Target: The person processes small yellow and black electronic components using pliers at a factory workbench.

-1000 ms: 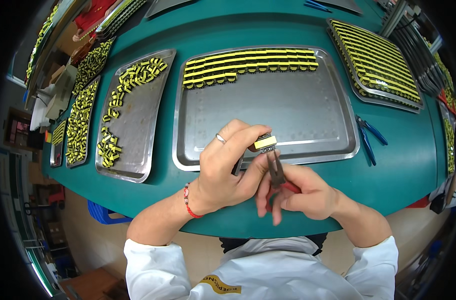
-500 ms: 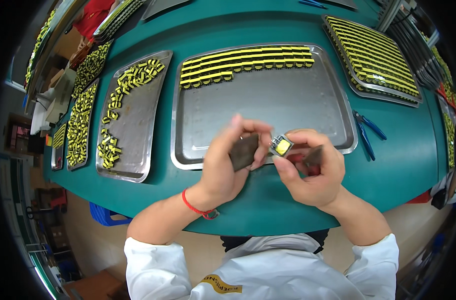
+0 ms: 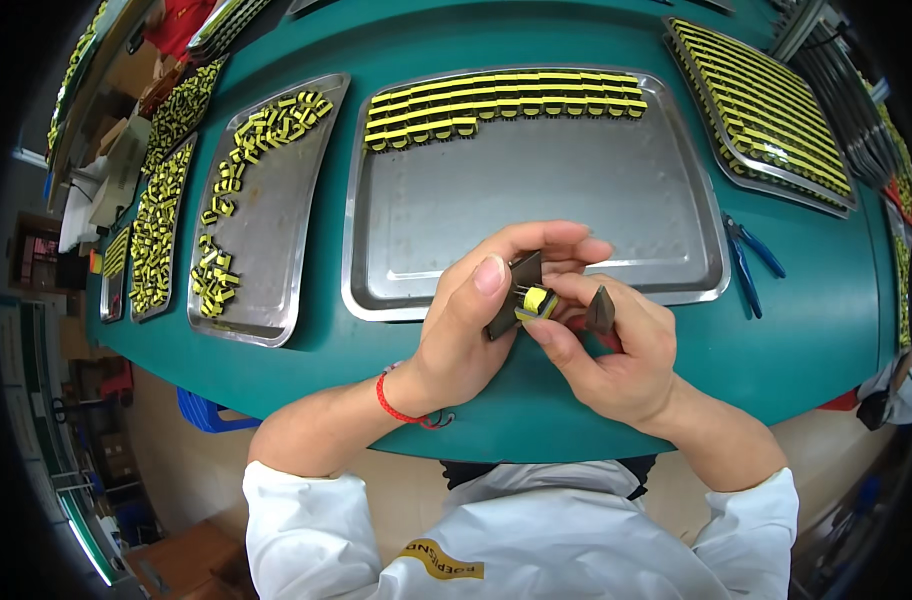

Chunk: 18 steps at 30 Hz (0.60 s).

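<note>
Just in front of the large tray, my two hands are close together. My right hand (image 3: 616,350) pinches a small transformer (image 3: 536,301) with yellow tape, a black body and thin pins between thumb and fingertips. A dark tapered piece (image 3: 601,312) sticks out between the fingers of that hand, with something red beside it; the rest is hidden. My left hand (image 3: 466,320) curls round a dark flat plate (image 3: 525,268), its thumb raised. The transformer's pins point toward this plate; I cannot tell whether they touch.
The large metal tray (image 3: 536,220) holds rows of transformers along its far side. Trays of loose transformers, including a nearer one (image 3: 266,240), stand at left. Filled stacked trays (image 3: 766,120) are at far right. Blue-handled pliers (image 3: 751,265) lie on the green table (image 3: 806,340).
My right hand has brought the transformer left, closer to the plate, and turned it. My left thumb and fingers have shifted. The whole view has moved slightly, so the trays appear higher.
</note>
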### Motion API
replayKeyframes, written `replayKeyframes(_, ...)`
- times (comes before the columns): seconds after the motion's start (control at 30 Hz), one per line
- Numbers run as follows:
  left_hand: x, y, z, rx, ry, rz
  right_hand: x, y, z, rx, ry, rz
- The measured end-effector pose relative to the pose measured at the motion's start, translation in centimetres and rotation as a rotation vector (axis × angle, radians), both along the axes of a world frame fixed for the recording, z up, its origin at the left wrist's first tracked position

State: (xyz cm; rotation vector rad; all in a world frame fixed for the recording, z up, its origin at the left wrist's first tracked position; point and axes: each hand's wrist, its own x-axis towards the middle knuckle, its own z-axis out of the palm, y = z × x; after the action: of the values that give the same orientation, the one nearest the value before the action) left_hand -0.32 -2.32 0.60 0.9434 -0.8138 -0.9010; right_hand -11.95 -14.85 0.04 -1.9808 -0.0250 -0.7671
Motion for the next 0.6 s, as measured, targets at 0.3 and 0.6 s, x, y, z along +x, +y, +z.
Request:
replayKeyframes(0.3,-0.18,-0.03,-0.06,0.025,-0.025,0.02,-0.23,0.17,-0.42,0.042,0.048,0.003)
replayKeyframes(0.6,-0.54,-0.29,0.04,0.066,-0.031,0.068,-0.3,0.54,-0.37,0.068,0.077,-0.046)
